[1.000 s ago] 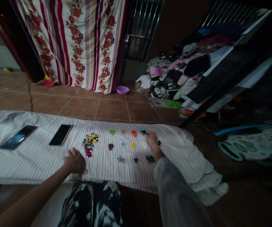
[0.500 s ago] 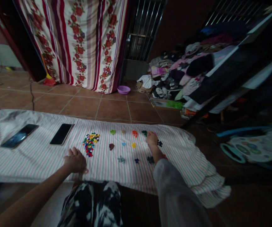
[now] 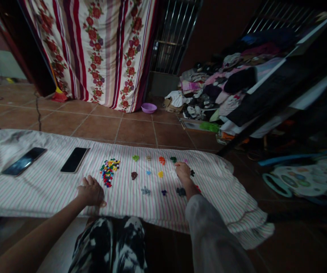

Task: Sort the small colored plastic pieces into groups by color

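My right hand (image 3: 182,170) reaches over the cloth, its fingers drawn together, pointing left between a dark green heap (image 3: 173,159) and a white heap (image 3: 174,174) of small pieces. Anything in its fingertips is too small to make out. My left hand (image 3: 91,192) rests on the cloth with its fingers loosely apart, holding nothing visible. Just beyond it lies a mixed heap of small coloured pieces (image 3: 109,171). Single-colour heaps sit in rows, among them orange (image 3: 162,160), yellow (image 3: 160,174), brown (image 3: 134,175), grey (image 3: 145,190) and purple (image 3: 164,192).
A striped cloth (image 3: 52,189) covers the low surface. Two phones, one dark (image 3: 24,162) and one light-edged (image 3: 74,160), lie at the left. Beyond are a tiled floor, a purple basin (image 3: 149,108), a floral curtain (image 3: 109,49) and piled clothes (image 3: 208,83).
My right hand has drawn back slightly from the dark green heap toward me, leaving that heap and a pink one behind it more visible. My left hand stays in place.
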The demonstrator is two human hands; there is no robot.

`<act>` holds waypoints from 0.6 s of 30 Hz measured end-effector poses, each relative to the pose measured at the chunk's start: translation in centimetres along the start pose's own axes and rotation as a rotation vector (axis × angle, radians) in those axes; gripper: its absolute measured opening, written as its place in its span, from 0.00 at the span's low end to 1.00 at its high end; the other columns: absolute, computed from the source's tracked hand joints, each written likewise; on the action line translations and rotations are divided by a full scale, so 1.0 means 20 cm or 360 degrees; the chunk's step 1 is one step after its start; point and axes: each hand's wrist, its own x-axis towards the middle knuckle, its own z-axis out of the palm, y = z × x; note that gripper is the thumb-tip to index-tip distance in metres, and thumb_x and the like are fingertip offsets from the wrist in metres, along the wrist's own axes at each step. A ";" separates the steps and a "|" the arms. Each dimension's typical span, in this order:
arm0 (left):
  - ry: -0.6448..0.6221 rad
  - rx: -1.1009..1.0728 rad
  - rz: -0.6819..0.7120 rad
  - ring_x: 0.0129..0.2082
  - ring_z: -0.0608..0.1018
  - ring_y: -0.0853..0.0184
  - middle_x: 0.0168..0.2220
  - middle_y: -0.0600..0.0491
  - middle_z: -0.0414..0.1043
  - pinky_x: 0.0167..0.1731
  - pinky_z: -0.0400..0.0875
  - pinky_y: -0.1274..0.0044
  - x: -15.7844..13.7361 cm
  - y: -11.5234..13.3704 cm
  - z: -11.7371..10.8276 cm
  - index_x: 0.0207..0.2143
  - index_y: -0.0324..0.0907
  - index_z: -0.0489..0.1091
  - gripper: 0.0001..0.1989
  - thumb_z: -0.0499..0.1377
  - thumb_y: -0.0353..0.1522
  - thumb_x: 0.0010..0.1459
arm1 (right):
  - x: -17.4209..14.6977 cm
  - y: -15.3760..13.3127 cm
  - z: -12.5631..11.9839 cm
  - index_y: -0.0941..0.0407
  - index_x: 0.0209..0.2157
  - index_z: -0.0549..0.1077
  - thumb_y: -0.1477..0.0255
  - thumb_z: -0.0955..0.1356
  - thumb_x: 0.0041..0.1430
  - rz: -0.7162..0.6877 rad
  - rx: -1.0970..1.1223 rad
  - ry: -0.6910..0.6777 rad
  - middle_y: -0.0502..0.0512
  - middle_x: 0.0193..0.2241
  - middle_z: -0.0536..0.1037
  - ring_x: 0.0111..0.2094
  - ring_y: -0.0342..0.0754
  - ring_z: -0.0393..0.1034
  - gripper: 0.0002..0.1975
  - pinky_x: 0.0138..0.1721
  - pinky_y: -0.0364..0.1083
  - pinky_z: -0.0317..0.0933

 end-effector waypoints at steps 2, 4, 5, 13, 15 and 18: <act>-0.0038 0.0029 -0.0003 0.66 0.47 0.28 0.67 0.18 0.38 0.53 0.60 0.47 0.00 0.00 0.00 0.65 0.20 0.49 0.57 0.60 0.52 0.43 | 0.01 0.00 0.00 0.56 0.36 0.82 0.82 0.62 0.50 -0.0053 0.0002 0.0012 0.57 0.40 0.82 0.44 0.48 0.75 0.19 0.46 0.41 0.63; -0.0068 0.0056 -0.0007 0.66 0.47 0.28 0.67 0.18 0.36 0.53 0.60 0.47 0.00 0.00 -0.01 0.65 0.19 0.46 0.60 0.61 0.53 0.41 | 0.02 0.00 0.00 0.55 0.38 0.82 0.83 0.62 0.50 -0.0107 -0.0003 0.0013 0.57 0.40 0.82 0.45 0.48 0.75 0.20 0.47 0.41 0.63; -0.0079 0.0065 -0.0005 0.66 0.47 0.28 0.67 0.18 0.36 0.53 0.60 0.47 0.00 0.00 -0.01 0.65 0.20 0.46 0.60 0.61 0.53 0.41 | 0.02 -0.01 0.00 0.55 0.39 0.82 0.83 0.62 0.50 -0.0121 -0.0011 0.0010 0.57 0.41 0.82 0.45 0.48 0.75 0.20 0.47 0.41 0.63; -0.0093 0.0002 -0.0017 0.66 0.45 0.28 0.67 0.20 0.35 0.54 0.58 0.46 0.00 0.01 -0.03 0.66 0.20 0.45 0.62 0.62 0.54 0.40 | 0.00 -0.03 -0.01 0.55 0.39 0.82 0.80 0.62 0.53 -0.0199 -0.0087 0.0070 0.58 0.39 0.82 0.41 0.49 0.75 0.19 0.44 0.43 0.64; -0.0089 0.0003 -0.0022 0.66 0.44 0.27 0.67 0.19 0.34 0.54 0.58 0.45 0.00 0.01 -0.03 0.65 0.19 0.44 0.62 0.62 0.54 0.40 | -0.01 -0.08 -0.01 0.57 0.39 0.81 0.80 0.61 0.55 -0.0288 -0.0068 0.0095 0.59 0.39 0.82 0.41 0.49 0.75 0.19 0.44 0.43 0.64; -0.0132 -0.0031 -0.0047 0.66 0.43 0.28 0.67 0.20 0.32 0.55 0.57 0.44 0.01 0.01 -0.04 0.66 0.20 0.43 0.63 0.63 0.54 0.39 | -0.03 -0.20 0.00 0.58 0.40 0.81 0.79 0.60 0.56 -0.0412 0.0004 0.0096 0.60 0.40 0.81 0.42 0.50 0.75 0.19 0.46 0.44 0.64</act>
